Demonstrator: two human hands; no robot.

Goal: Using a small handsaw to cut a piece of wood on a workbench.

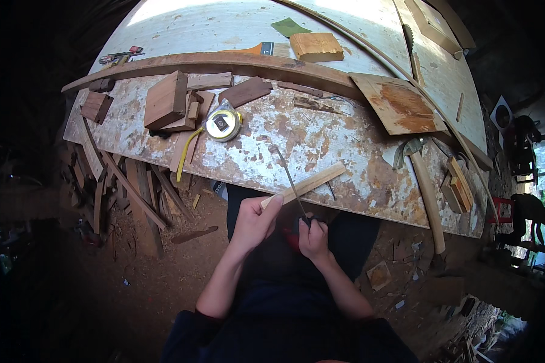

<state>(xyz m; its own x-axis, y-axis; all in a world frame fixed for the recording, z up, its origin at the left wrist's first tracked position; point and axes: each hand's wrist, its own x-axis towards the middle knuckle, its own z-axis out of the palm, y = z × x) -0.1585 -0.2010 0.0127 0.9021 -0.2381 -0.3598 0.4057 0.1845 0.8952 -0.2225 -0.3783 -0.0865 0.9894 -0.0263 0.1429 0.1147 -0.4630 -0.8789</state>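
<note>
My left hand [257,221] grips the lower end of a pale narrow wooden strip [320,178], which rests across the front edge of the worn, paint-flecked bench [363,184]. My right hand [313,239] is closed on the dark handle of a thin-bladed saw [289,176]; the blade crosses the strip diagonally, pointing away from me. Just past the blade's tip, to the left, lies a yellow-and-silver tape measure [223,124] with its yellow blade hanging over the edge.
A hammer [425,193] lies at right beside small wood blocks [457,187]. Stacked blocks [166,103], a long beam [163,63], a stained board [399,103] and a brush [248,51] occupy the bench. Offcuts [139,193] lean below at left.
</note>
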